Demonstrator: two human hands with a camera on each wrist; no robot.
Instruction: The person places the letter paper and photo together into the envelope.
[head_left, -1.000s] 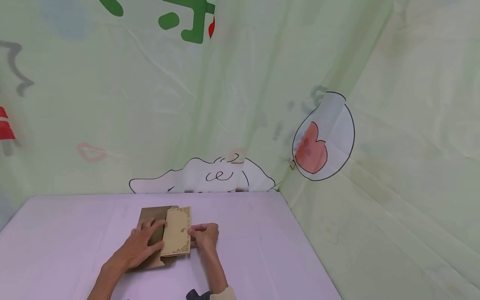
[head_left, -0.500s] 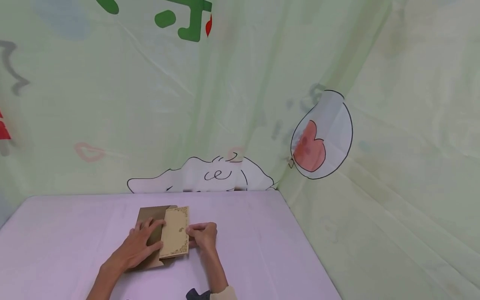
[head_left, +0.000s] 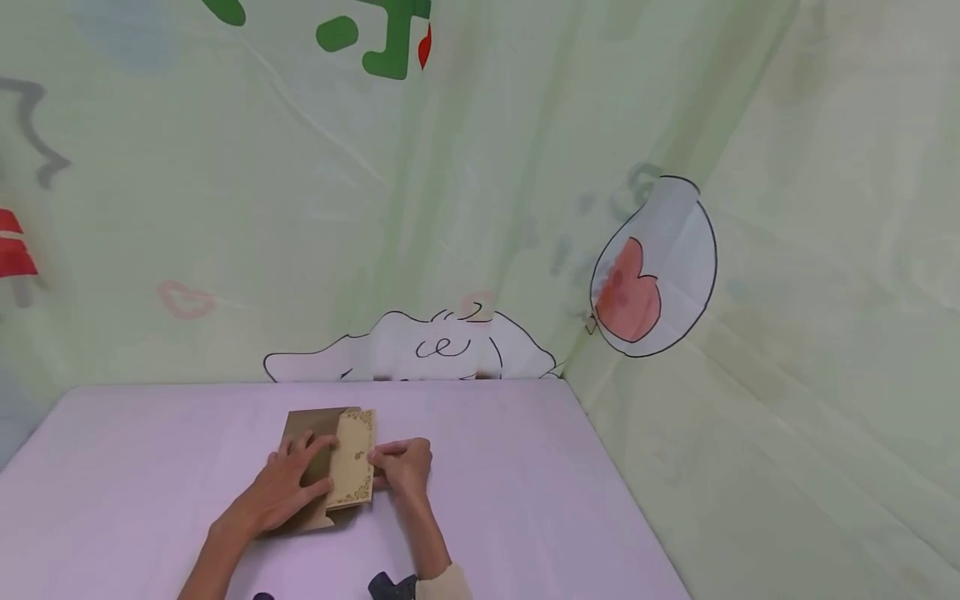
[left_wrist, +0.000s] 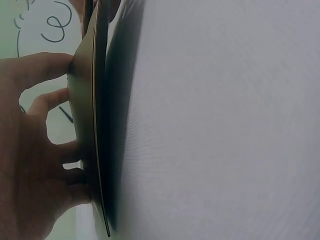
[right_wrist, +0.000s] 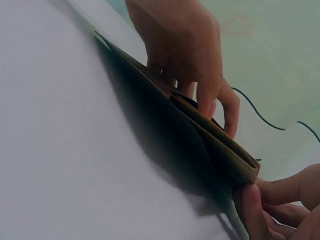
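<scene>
A brown paper envelope (head_left: 313, 422) lies on the table, and a cream card (head_left: 352, 467) with ornate printed corners stands partly inside it, its right part showing. My left hand (head_left: 279, 490) rests on the envelope with spread fingers, its index finger and thumb at the card's left side. With thumb and fingers, my right hand (head_left: 407, 468) pinches the card's right edge. In the left wrist view the envelope (left_wrist: 84, 112) is seen edge-on under the fingertips. The right wrist view shows the card (right_wrist: 220, 131) as folded layers; how deep it sits is hidden.
A pale lilac cloth covers the table (head_left: 510, 500). Behind it and to the right hang light green curtains (head_left: 480, 167) with printed drawings. A dark device (head_left: 392, 587) sits at the right wrist, by a cream sleeve (head_left: 444, 583).
The card has slid left, deeper into the envelope, and a narrower strip of it shows. My right hand has moved left with it; the left hand keeps its place on the envelope.
</scene>
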